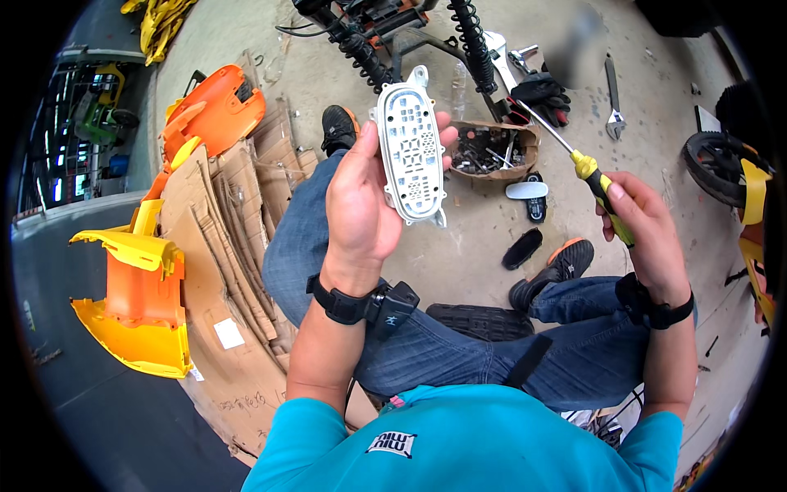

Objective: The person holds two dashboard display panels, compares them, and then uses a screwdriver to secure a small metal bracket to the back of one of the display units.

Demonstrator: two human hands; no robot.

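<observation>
White display panel [412, 156] | long axis roughly fore-and-aft | left hand [361, 201] nearer, clasping its edges | right hand [643, 220] gripping screwdriver [585, 166], right of panel, apart

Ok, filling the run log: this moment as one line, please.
left hand: holds white panel | right hand: holds screwdriver, tip off panel | nearby: cardboard box

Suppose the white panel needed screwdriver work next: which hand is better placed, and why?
Probably the right hand: it holds the yellow-and-black screwdriver, while the left hand supports the white panel.
</observation>
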